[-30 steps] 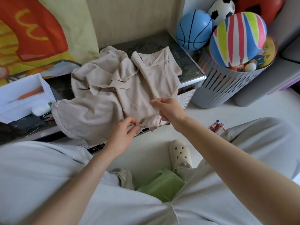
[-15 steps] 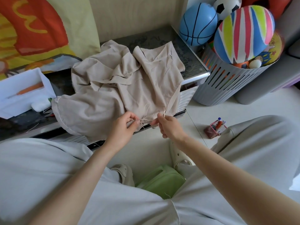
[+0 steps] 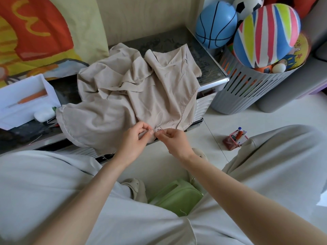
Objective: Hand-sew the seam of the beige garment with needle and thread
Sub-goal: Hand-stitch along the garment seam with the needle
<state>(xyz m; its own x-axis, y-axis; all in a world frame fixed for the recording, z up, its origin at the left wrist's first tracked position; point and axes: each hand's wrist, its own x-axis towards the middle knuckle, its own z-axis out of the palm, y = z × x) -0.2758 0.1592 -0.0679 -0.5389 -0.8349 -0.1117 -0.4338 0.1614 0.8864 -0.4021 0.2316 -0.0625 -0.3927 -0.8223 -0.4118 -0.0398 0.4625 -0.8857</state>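
Note:
The beige garment (image 3: 134, 96) lies crumpled on a low dark table (image 3: 208, 69), its lower edge hanging over the front. My left hand (image 3: 136, 138) pinches the garment's hem at the seam. My right hand (image 3: 173, 140) sits just to its right, fingertips pinched together at the same spot; the needle itself is too small to make out. A loop of pale thread (image 3: 160, 117) curls up from the seam above the fingers.
A white box (image 3: 23, 96) with an orange tool stands on the table's left. A grey slatted basket (image 3: 247, 92) full of balls sits at the right. On the floor are a small red pen holder (image 3: 234, 138) and a green case (image 3: 177, 197) between my legs.
My right hand came down from the garment's upper edge to the seam beside my left hand. The thread now lies in a loose loop above the fingers.

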